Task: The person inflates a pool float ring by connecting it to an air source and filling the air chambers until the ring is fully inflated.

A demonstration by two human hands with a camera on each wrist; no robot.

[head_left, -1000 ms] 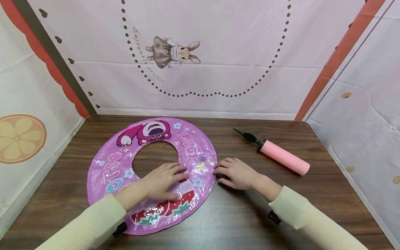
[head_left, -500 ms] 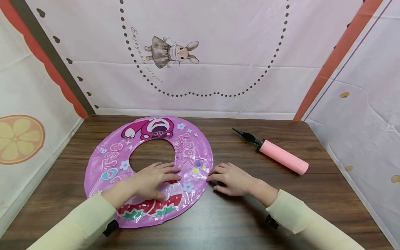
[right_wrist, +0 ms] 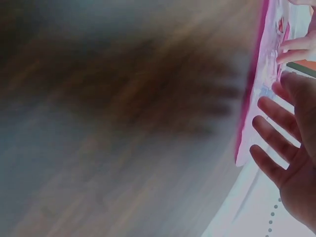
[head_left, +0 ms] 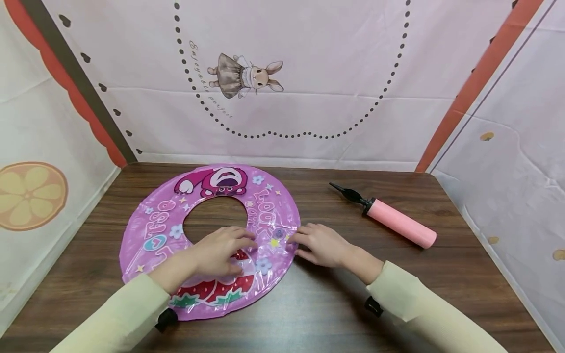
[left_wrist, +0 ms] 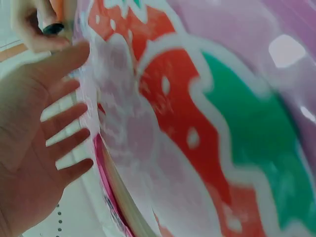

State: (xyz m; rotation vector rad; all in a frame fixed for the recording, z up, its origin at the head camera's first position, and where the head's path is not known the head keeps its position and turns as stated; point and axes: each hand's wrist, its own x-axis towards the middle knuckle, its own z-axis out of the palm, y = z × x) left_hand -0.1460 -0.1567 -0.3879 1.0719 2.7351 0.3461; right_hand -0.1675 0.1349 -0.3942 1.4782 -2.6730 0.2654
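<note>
A flat pink-purple swim ring printed with a bear, flowers and strawberries lies on the left half of the table. Over its near inner edge is my left hand, fingers spread and relaxed; in the left wrist view this hand is beside the strawberry print. At the ring's right edge my right hand has its fingertips over the rim, close to the round clear valve. The right wrist view shows the same hand with fingers apart, nothing held.
A hand pump with a pink barrel and a black nozzle lies at the right rear of the brown wooden table. Printed cloth hangs behind and on both sides.
The ring has shifted slightly left and turned a little. Both hands moved left with it, and the right fingertips now reach farther over its edge, nearer the valve.
</note>
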